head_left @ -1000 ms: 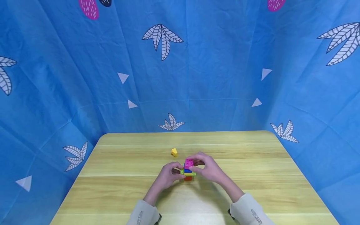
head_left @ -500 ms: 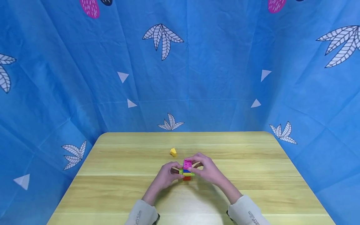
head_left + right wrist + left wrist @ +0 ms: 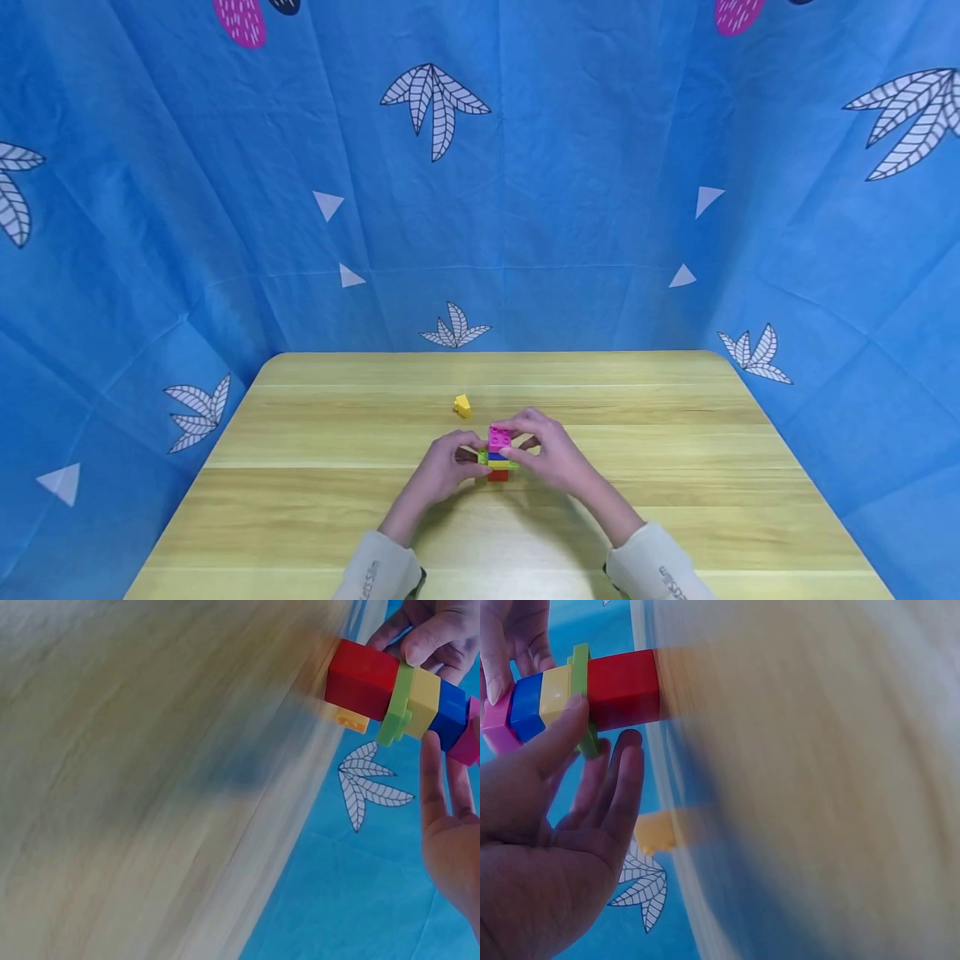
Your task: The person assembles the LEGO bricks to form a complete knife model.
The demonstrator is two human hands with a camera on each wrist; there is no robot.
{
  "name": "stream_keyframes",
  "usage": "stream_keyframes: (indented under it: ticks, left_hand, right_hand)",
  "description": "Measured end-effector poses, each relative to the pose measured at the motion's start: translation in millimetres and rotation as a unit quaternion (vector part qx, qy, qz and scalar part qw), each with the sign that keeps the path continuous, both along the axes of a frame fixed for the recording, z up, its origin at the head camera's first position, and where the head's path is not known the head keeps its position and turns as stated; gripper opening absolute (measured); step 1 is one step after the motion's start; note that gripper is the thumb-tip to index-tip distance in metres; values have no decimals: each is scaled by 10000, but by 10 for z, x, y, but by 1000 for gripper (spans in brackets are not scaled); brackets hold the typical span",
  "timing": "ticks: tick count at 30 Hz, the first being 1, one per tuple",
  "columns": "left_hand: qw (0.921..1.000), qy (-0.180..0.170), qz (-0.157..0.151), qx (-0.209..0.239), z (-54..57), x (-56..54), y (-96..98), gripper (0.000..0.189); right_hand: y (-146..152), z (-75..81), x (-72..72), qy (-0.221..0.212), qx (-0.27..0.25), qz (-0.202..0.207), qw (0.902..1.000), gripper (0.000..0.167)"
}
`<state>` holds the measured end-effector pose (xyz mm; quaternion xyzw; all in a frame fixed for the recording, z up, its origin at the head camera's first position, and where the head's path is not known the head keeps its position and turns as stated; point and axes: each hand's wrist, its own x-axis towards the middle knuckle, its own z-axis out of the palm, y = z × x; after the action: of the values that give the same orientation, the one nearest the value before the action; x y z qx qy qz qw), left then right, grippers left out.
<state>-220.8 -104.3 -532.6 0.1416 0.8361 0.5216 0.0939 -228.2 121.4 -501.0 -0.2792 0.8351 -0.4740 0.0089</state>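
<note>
A stack of toy building bricks stands upright on the table between my hands. From the bottom it has a red brick (image 3: 624,688), a wider lime-green plate (image 3: 397,705), a yellow brick (image 3: 423,703), a blue brick (image 3: 448,714) and a pink brick (image 3: 500,438) on top. My left hand (image 3: 446,467) pinches the green plate at its left end, thumb in front. My right hand (image 3: 551,450) grips the pink brick between thumb and fingers, other fingertips lower beside the stack. Fingers partly hide the stack's back and sides.
Behind the stack, slightly left, a small yellow-orange piece (image 3: 462,406) lies on the wooden table (image 3: 330,492). A blue patterned cloth (image 3: 585,167) hangs beyond the table's back and side edges.
The pink brick, offset with a strip of blue showing at its left a second ago, now lines up over the blue brick. Both hands keep their holds; the view shifted slightly.
</note>
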Motion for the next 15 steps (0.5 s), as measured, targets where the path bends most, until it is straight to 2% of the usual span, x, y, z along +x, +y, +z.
stream_keyframes:
  ticks: [15]
  left_hand:
    - [10000, -30, 56, -30, 16, 9, -2, 21]
  right_hand:
    - [-26, 0, 35, 5, 38, -21, 10000, 36]
